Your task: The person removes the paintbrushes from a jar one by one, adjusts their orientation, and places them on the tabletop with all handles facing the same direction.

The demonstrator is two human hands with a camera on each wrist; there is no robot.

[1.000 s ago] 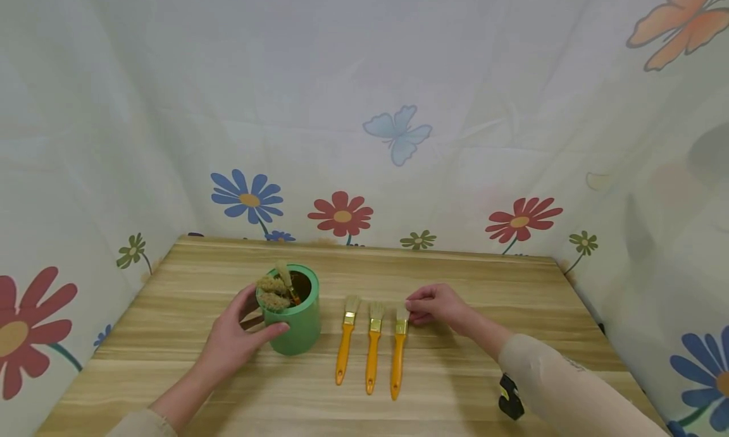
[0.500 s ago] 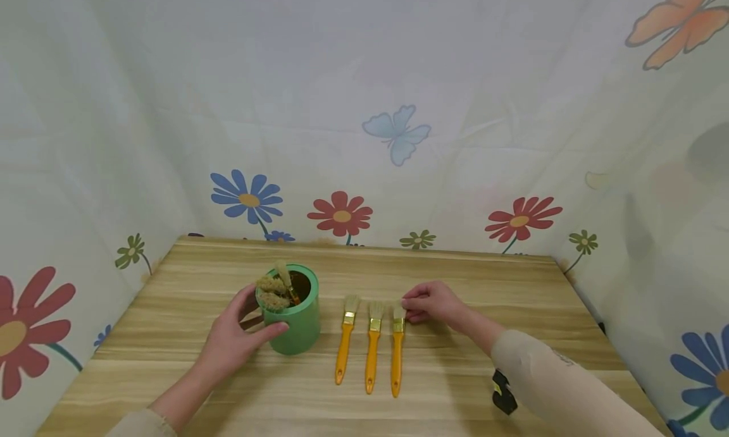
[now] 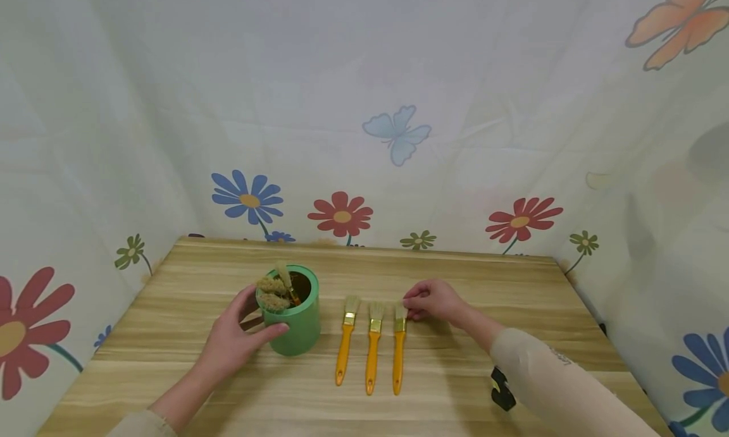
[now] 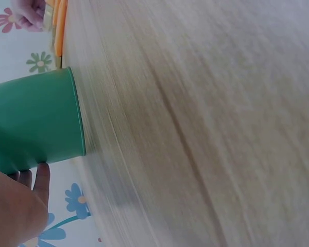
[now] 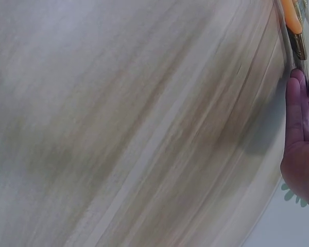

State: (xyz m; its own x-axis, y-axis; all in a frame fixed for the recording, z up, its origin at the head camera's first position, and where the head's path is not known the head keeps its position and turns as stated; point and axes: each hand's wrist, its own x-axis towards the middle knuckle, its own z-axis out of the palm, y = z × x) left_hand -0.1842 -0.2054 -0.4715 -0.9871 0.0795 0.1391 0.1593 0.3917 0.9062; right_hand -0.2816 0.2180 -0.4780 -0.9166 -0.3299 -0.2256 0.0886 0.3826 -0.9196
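My left hand (image 3: 230, 342) is wrapped round the left side of a green can (image 3: 297, 331), thumb across its front and fingers behind. Out of the can stick a paintbrush (image 3: 286, 279) and fuzzy tan bundles (image 3: 273, 293). Three paintbrushes with orange handles lie side by side on the table, bristles away from me: a left brush (image 3: 344, 342), a middle brush (image 3: 373, 348) and a right brush (image 3: 398, 355). With thumb and fingers my right hand (image 3: 435, 300) pinches the bristle end of the right brush. In the right wrist view those fingertips (image 5: 296, 74) meet the bristles.
A small black object with a yellow mark (image 3: 502, 389) lies by my right sleeve (image 3: 547, 367). The wood-grain table (image 3: 444, 399) ends at the back and sides against a white curtain (image 3: 319, 108) printed with flowers and butterflies.
My right hand has shifted slightly left, and the right brush has straightened, its handle end moving a little away from me. The left hand and can have stayed put.
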